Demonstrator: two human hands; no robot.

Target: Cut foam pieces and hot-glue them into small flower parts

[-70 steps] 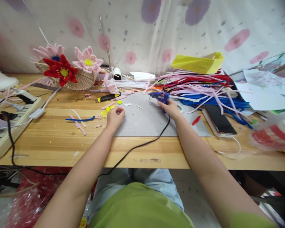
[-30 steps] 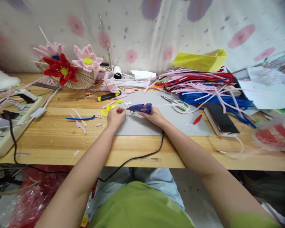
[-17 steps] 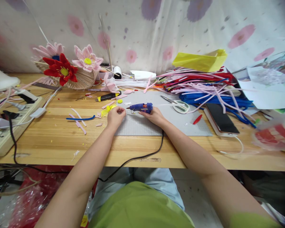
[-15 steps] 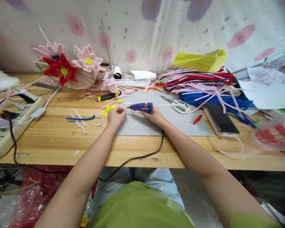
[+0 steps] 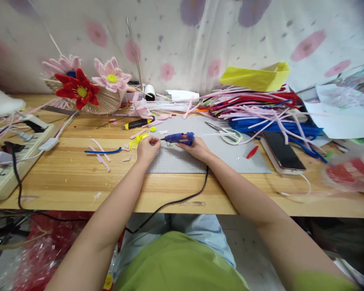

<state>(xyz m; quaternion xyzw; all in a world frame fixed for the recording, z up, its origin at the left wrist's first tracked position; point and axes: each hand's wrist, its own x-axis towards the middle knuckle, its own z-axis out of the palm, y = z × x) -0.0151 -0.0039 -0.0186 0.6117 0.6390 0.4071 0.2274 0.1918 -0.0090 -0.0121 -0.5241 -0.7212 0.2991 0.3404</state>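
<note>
My right hand (image 5: 197, 149) is wrapped round a blue hot glue gun (image 5: 179, 138) with a clear glue stick coming out of its back. Its nozzle points left and is right by the fingertips of my left hand (image 5: 148, 148). Those fingers are pinched together, and whatever is between them is too small to make out. Some yellow fuzzy material (image 5: 137, 140) shows just left of my left hand; I cannot tell if the hand touches it. Both hands are over a grey cutting mat (image 5: 182, 163). A small yellow disc (image 5: 153, 129) lies beyond my left hand.
Scissors (image 5: 230, 136) and a red petal-shaped piece (image 5: 252, 152) lie on the mat's right. Chenille stems (image 5: 261, 117) are piled behind, near a phone (image 5: 283, 151). Fuzzy flowers (image 5: 81, 91) stand at the back left. The black cord (image 5: 176, 201) crosses the table's front edge.
The glue gun in my right hand has shifted slightly left, bringing its nozzle closer to my left fingertips. My left hand has stayed nearly still.
</note>
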